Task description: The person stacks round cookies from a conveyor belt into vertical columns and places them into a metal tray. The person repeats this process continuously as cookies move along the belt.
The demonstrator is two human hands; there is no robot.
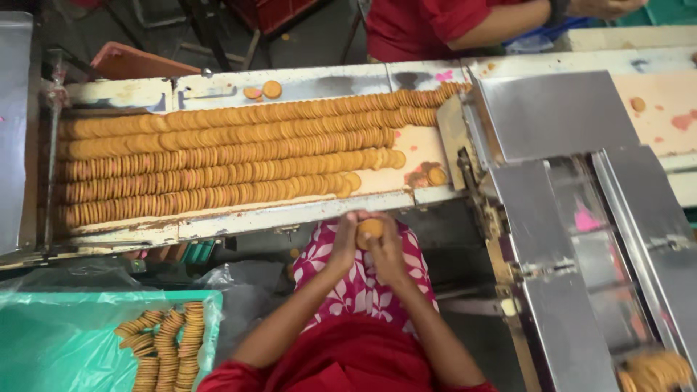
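Observation:
My left hand and my right hand are cupped together over my lap, both closed around a short stack of round orange sandwich biscuits. Just beyond my hands runs a long worn tray holding several rows of the same biscuits standing on edge. The nearest row ends close above my hands, near a tilted biscuit.
A steel chute machine stands at right, with biscuits at its lower end. A green bin lined with plastic at lower left holds several biscuit stacks. Another person in a red sleeve works across the tray. Two loose biscuits lie on the far rim.

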